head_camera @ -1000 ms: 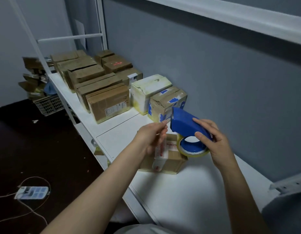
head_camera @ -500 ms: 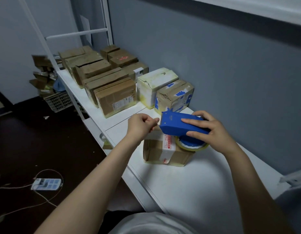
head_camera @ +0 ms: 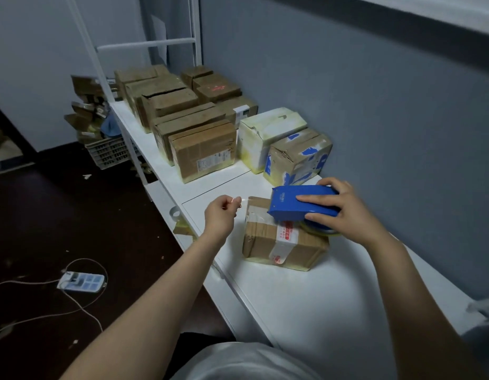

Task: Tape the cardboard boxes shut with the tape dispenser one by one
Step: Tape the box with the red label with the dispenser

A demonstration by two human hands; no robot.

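Since half a second ago, left hand (head_camera: 220, 215) has pulled leftward off the dispenser, fingers pinching the clear tape end (head_camera: 238, 200). Tape dispenser (head_camera: 298, 205) has dropped level onto the cardboard box (head_camera: 281, 242), with right hand (head_camera: 344, 212) curled over its body. Dark floor (head_camera: 128, 215) with power strip (head_camera: 81, 281) at left, white table (head_camera: 306, 303) along grey wall (head_camera: 375, 105), row of boxes (head_camera: 202, 149) behind. Dispenser's long axis runs left-right, toothed end pointing left at the left hand.

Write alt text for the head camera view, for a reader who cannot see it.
A person's right hand holds a blue tape dispenser over a small cardboard box on a white shelf, while the left hand pinches the free tape end. More boxes line the shelf behind.
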